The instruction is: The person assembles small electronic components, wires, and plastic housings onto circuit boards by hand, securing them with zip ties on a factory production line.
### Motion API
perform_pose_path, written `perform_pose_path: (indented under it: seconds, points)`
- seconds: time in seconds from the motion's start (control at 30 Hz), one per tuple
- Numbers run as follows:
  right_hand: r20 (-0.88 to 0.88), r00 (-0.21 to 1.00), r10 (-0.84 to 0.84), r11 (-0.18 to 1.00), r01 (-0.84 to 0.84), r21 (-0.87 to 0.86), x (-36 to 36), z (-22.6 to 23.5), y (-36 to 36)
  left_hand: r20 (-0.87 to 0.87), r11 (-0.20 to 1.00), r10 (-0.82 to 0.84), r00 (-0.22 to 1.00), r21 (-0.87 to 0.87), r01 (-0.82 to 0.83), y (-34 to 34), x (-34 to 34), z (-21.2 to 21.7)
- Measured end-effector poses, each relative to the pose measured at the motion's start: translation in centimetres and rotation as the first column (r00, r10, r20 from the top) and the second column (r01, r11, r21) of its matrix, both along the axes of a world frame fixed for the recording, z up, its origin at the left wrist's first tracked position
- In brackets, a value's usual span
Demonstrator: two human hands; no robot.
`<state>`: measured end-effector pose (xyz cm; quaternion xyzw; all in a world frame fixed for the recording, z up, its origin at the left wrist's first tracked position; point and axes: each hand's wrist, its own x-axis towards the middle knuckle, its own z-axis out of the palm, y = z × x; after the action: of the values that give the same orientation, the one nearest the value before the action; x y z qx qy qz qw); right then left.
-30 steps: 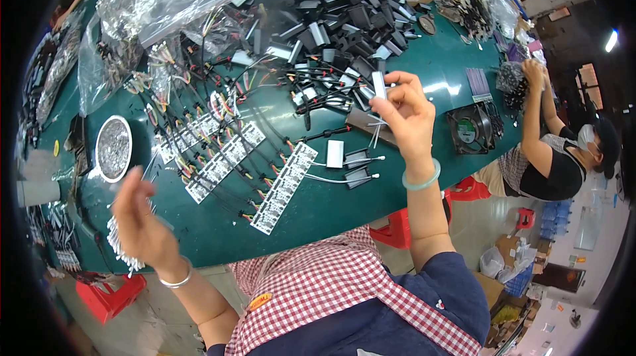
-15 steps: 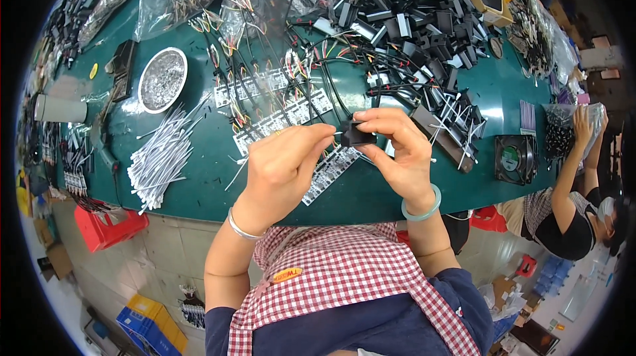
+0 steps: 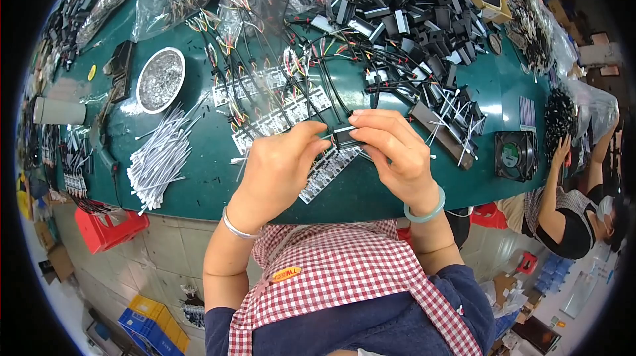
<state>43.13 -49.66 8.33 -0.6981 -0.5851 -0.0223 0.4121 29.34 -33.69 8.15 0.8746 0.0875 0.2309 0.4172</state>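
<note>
Between my two hands, above the green table, is a small black plastic housing (image 3: 343, 136). My right hand (image 3: 399, 152) grips its right end between thumb and fingers. At its left end my left hand (image 3: 279, 162) is closed in a pinch; what lies between those fingertips is hidden. Just below the housing lies a white circuit board strip (image 3: 326, 177), partly covered by my hands. Behind it rest more board strips (image 3: 291, 112) with black cables (image 3: 333, 91) and thin coloured wires running off them.
A heap of black housings (image 3: 430, 18) fills the back right. White cable ties (image 3: 162, 160) lie left, near a white bowl (image 3: 161, 79). On the right are a dark bar (image 3: 442, 134) with ties across it and a black fan (image 3: 515, 156). A co-worker (image 3: 570, 223) handles a clear bag (image 3: 596, 111).
The housing has turned in my right hand, its open side no longer facing me. My left hand has shifted slightly left and down. The co-worker's hands have moved apart at the bag.
</note>
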Motion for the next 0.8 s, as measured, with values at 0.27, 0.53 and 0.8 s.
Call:
perform_pose_path:
  seconds: [0.27,0.53,0.8]
  points:
    - [-0.199,0.975,0.102,0.994,-0.107,-0.018,-0.1,0.0,0.2,-0.185,0.953,-0.097,0.978,-0.302,0.038,0.3,-0.2,0.6]
    - [-0.381,0.924,-0.010,1.000,-0.002,-0.030,-0.9,-1.3,1.0,-0.287,0.903,-0.080,0.955,-0.426,-0.052,0.2,-0.1,0.2]
    - [-0.804,0.591,0.063,0.916,0.285,0.281,-0.6,-1.2,0.2,-0.142,0.999,0.034,0.989,-0.031,-0.039,1.3,-0.3,-1.2]
